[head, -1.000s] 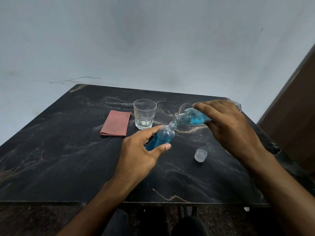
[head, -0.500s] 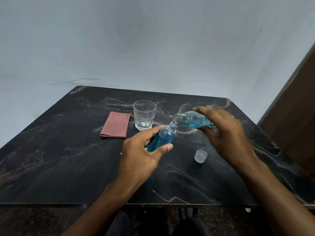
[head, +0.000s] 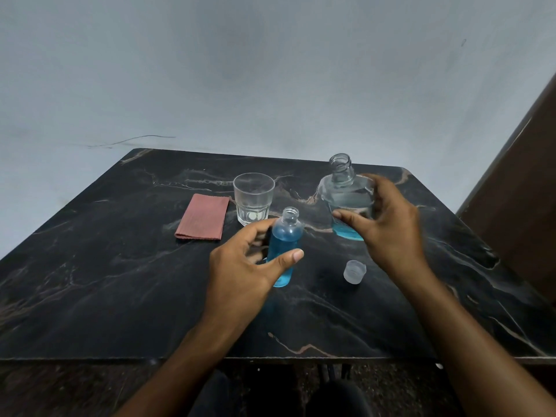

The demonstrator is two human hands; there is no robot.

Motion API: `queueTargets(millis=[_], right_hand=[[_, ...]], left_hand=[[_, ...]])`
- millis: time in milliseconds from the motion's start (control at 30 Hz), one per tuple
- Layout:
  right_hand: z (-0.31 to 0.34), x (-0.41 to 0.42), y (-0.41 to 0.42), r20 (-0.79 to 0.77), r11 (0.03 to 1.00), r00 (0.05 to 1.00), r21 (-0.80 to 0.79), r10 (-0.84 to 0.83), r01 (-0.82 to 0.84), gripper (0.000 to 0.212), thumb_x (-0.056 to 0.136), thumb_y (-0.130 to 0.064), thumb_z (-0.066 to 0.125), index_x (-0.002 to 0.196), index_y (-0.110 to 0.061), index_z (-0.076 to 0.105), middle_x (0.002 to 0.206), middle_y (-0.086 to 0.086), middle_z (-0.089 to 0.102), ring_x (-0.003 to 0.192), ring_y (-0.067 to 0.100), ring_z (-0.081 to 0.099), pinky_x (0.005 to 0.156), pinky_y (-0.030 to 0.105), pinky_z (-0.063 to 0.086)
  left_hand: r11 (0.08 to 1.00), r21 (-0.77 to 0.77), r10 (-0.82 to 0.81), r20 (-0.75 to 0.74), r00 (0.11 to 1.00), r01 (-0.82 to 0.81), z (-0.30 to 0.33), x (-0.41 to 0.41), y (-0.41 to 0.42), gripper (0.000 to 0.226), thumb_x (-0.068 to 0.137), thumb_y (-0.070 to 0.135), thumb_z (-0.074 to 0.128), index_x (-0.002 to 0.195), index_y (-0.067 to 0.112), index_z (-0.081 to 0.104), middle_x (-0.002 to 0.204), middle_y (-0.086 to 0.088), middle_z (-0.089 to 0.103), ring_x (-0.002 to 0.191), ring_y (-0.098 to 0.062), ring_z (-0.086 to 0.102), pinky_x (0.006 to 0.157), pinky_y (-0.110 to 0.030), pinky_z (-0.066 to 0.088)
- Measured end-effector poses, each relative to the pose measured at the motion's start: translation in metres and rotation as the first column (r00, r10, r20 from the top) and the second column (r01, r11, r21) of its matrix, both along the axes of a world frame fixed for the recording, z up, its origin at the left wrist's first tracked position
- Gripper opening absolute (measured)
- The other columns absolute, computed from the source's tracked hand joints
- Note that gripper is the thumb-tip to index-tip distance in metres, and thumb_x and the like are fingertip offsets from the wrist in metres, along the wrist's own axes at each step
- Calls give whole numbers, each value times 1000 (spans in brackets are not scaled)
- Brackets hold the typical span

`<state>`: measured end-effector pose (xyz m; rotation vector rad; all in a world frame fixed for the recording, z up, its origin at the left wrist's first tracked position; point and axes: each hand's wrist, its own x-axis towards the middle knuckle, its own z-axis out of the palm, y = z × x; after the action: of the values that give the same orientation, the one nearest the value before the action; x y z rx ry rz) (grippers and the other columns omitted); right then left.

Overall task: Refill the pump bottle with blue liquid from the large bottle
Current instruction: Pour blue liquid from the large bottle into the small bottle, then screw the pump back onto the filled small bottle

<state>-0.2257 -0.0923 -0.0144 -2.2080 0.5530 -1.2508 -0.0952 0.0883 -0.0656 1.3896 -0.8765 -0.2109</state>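
Observation:
The small clear pump bottle (head: 284, 242), without its pump, stands upright on the black marble table (head: 120, 281), filled with blue liquid almost to its shoulder. My left hand (head: 243, 269) grips its body, thumb in front and fingers behind. To the right, the large clear bottle (head: 346, 200) stands upright and uncapped, with a little blue liquid at its bottom. My right hand (head: 388, 227) holds it from the right side, fingers curled round its lower body.
A clear plastic cap (head: 355, 271) lies on the table in front of the large bottle. An empty drinking glass (head: 254, 198) stands behind the small bottle, with a folded reddish cloth (head: 203, 218) to its left. A brown panel (head: 523, 221) rises at the right.
The large bottle has swung from lying tilted over the small bottle's mouth to upright, further right on the table. The small bottle has been set upright.

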Motion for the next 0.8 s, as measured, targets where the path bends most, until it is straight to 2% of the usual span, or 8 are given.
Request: queueTargets(millis=[67,133,233,333,467,567,667,800], right_hand=[[-3,6,-8,19,988,1000,151,13,-16,55,69,-20,88,115,-29,59,104,-17,72,95,1,72,82,24,60],[-8,12,-19,34,954,999,297,26,-35,55,68,-14,89,114,-19,60,108,-2,74,96,13,74,84,40,62],[-15,18,-28,53,889,998,454,35,-55,57,67,-10,88,115,-11,58,109,6,74,98,20,74,84,48,61],[-22,19,-30,1,863,999,503,50,-43,58,64,-14,88,114,-11,58,108,6,74,98,17,74,84,45,62],[-29,17,-30,-15,823,996,564,85,-61,65,59,-17,89,116,-11,58,110,6,74,100,18,73,88,46,60],[-28,14,-31,-15,808,993,582,115,-85,73,54,-19,89,119,-11,56,111,6,74,101,19,73,90,46,60],[-25,10,-28,-71,808,988,584,140,-72,83,55,-17,88,129,-15,50,118,4,71,105,17,71,91,43,59],[-22,0,-18,-165,872,984,489,63,26,102,64,-10,90,147,-23,32,133,-2,53,117,15,57,88,27,53]], left_hand=[[1000,4,2,-25,1000,-2,-2,1,3,46,65,42,89,107,47,71,106,21,77,100,-1,74,85,-19,60],[1000,22,12,-43,999,-11,-5,2,5,47,61,47,88,105,44,71,105,19,77,101,-2,74,84,-19,59],[999,48,20,-61,998,-17,-8,4,8,50,59,44,89,105,38,72,103,17,78,99,-3,74,83,-20,60],[996,91,19,-50,999,-14,-10,8,10,46,64,28,94,104,35,72,102,16,78,97,-2,74,82,-18,59],[992,120,35,-42,998,-30,-13,11,12,46,62,26,96,100,37,71,101,18,77,98,1,72,80,-11,56],[989,146,18,-67,998,-8,-15,11,14,49,60,30,95,101,39,69,104,17,76,102,-1,72,84,-22,60],[987,158,-1,-75,997,13,-17,9,14,53,55,44,91,102,39,69,105,15,76,102,-5,73,88,-30,62],[986,166,-8,-76,997,20,-22,7,14,52,54,43,91,101,39,69,104,15,76,101,-7,74,90,-33,62]])
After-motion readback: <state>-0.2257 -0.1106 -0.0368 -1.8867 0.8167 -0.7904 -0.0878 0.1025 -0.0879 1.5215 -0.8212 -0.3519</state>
